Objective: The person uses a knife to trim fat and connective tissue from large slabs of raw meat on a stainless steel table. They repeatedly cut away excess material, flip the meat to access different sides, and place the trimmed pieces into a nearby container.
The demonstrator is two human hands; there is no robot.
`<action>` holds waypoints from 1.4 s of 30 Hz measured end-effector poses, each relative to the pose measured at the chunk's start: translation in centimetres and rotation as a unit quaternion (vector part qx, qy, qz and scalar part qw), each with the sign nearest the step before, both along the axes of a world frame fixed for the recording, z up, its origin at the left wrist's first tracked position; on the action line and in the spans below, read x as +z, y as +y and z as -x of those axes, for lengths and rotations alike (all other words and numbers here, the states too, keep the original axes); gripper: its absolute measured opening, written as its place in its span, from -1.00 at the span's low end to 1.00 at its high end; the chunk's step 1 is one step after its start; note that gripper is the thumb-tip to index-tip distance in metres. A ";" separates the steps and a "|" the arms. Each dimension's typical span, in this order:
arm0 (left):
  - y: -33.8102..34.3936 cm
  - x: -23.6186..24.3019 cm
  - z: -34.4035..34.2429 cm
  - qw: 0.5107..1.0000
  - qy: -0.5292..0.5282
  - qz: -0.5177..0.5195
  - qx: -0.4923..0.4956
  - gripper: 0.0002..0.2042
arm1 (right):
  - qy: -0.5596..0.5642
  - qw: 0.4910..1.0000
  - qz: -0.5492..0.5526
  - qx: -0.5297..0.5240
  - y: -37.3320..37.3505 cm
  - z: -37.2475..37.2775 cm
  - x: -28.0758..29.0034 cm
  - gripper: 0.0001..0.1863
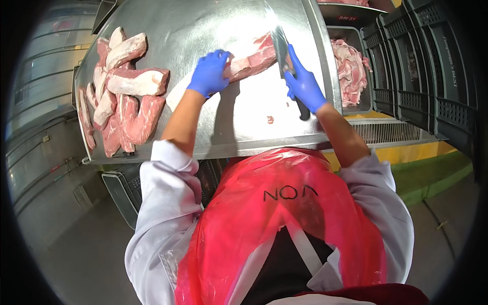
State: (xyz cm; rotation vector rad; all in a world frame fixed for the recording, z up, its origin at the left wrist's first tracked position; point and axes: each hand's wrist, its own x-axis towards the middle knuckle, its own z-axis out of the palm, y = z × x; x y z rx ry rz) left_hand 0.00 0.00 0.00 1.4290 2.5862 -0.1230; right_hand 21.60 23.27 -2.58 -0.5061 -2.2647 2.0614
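Note:
My left hand, in a blue glove, is closed on the left end of a long strip of raw meat lying across a white, brightly lit area of the steel table. In my right hand, also blue-gloved, is a large knife with a black handle. Its broad blade points away from me and stands beside the strip's right end; whether it touches the meat I cannot tell. The right forefinger lies stretched along the knife. Nearer to me, a small meat scrap rests on the white area.
Several thick meat pieces are heaped on the table's left side. Beyond the right edge stands a grey bin of pale meat trimmings. Black plastic crates are stacked farther right. Another dark crate sits below the table's near-left edge.

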 end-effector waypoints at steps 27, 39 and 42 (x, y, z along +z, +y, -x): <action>11.0 2.8 -12.1 0.741 -0.258 -0.520 0.336 -0.71 | -0.097 0.993 0.060 0.042 -7.1 7.9 -7.8 -0.55; 11.8 3.6 -12.6 0.673 -0.231 -0.636 0.300 -0.76 | -0.162 0.985 0.021 0.049 -15.8 4.6 -2.2 -0.15; 11.3 5.0 -13.1 0.650 -0.263 -0.656 0.278 -0.74 | -0.082 0.976 0.190 0.074 -17.6 -0.8 -5.4 -0.13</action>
